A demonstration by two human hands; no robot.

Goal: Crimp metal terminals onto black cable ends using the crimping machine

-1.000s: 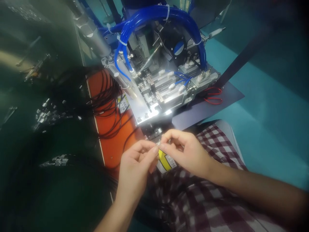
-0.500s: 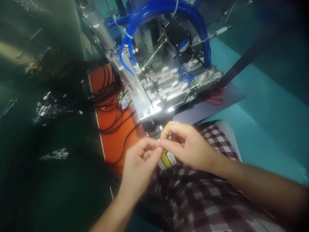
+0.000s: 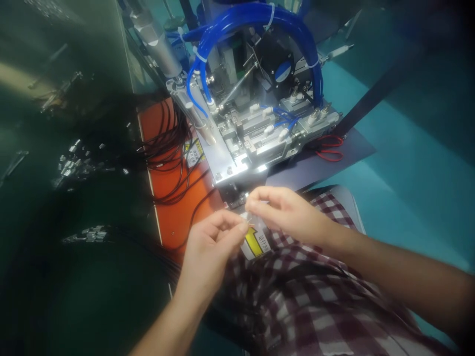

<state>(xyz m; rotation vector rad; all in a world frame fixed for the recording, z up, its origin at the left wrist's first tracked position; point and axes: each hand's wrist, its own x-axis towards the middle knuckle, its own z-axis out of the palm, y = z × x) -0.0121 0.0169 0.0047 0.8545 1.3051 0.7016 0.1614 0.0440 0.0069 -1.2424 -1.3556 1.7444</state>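
Seemingly mid fine fingertip work, pinching a thin wire-like piece (image 3: 252, 226) in left hand (image 3: 210, 244), off the near edge of the metal plate (image 3: 219, 159), with right hand (image 3: 293, 212) pinched narrow close by, on what cannot tell; probably calls for steady alignment.

Left hand (image 3: 210, 242): bare, thumb and forefinger pinched at the tips, other fingers curled behind
Right hand (image 3: 291, 212): bare, held slightly higher in view, thumb and forefinger drawn together, pointing toward the left hand
Fingertips (image 3: 243, 226): near one another, a narrow gap between the two hands
Left forearm (image 3: 166, 319): rising from the bottom edge
Right forearm (image 3: 389, 274): slanting in from the right edge
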